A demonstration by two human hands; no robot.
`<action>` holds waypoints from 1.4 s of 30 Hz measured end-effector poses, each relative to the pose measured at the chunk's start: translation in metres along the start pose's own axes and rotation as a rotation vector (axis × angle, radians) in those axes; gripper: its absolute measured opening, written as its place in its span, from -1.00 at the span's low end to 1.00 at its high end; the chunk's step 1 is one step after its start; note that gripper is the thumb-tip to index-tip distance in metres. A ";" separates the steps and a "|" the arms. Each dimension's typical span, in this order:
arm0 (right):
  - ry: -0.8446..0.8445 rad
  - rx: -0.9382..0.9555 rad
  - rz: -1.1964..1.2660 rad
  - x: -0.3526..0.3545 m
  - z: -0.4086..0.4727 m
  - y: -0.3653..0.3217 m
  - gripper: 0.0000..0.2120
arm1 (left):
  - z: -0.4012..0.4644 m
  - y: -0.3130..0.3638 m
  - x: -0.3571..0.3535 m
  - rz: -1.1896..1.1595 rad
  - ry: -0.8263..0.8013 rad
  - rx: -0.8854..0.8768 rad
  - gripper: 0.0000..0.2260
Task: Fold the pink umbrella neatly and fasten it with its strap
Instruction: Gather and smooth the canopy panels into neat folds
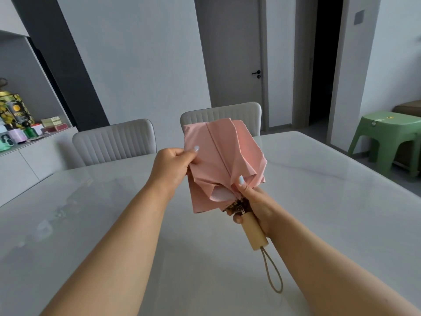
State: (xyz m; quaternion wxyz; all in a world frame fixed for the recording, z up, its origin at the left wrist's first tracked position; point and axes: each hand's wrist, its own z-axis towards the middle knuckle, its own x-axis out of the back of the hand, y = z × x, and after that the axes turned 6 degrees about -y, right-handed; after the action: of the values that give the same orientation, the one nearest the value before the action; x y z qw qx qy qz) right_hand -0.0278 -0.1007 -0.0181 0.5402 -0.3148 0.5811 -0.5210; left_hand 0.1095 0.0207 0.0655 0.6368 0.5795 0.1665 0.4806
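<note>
Pink umbrella (224, 160) is held above the white desk (91, 224), canopy loosely bunched, unfastened; the right hand (251, 201) grips it at the top of its wooden handle (254, 233); the left hand (174, 166) pinches a fabric fold at the canopy's left edge.

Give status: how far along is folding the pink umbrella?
Done: the pink fabric umbrella is collapsed. In hand: right hand grips its base above the wooden handle; left hand pinches a loose panel. Left: fabric still bunched, unrolled; no fastening strap visible.
</note>
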 end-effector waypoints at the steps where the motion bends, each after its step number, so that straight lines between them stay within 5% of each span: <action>1: 0.009 -0.003 0.001 0.000 0.000 0.000 -0.22 | -0.003 -0.001 -0.001 -0.008 -0.025 -0.015 -0.73; 7: 0.066 -0.024 -0.030 0.000 -0.002 -0.004 -0.38 | -0.035 -0.003 -0.023 0.151 0.098 -0.331 -0.89; 10: 0.068 -0.030 -0.026 0.000 -0.003 -0.004 -0.40 | -0.053 -0.011 -0.035 0.308 0.152 -0.514 -0.76; 22: 0.052 -0.050 0.094 0.003 0.000 -0.003 -0.36 | -0.060 -0.047 -0.035 0.530 0.386 -0.743 -0.86; 27: 0.026 -0.019 0.080 0.008 0.002 -0.001 -0.08 | -0.070 -0.069 -0.030 0.409 0.375 -0.654 -0.77; 32: 0.026 -0.031 0.033 0.003 0.000 0.001 -0.36 | -0.073 -0.056 -0.032 0.090 0.297 -0.349 -0.73; 37: 0.000 -0.001 0.023 0.003 0.002 0.002 -0.15 | -0.057 -0.023 -0.036 -0.069 0.281 0.111 -0.68; 42: -0.041 0.077 0.121 0.006 0.003 -0.002 -0.14 | -0.053 -0.029 -0.035 -0.171 0.203 0.169 -0.89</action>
State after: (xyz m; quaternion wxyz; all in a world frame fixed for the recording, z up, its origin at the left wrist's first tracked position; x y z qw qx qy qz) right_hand -0.0265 -0.1078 -0.0180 0.5941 -0.2689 0.5674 -0.5027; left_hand 0.0637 0.0269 0.0133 0.6043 0.5631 0.3183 0.4652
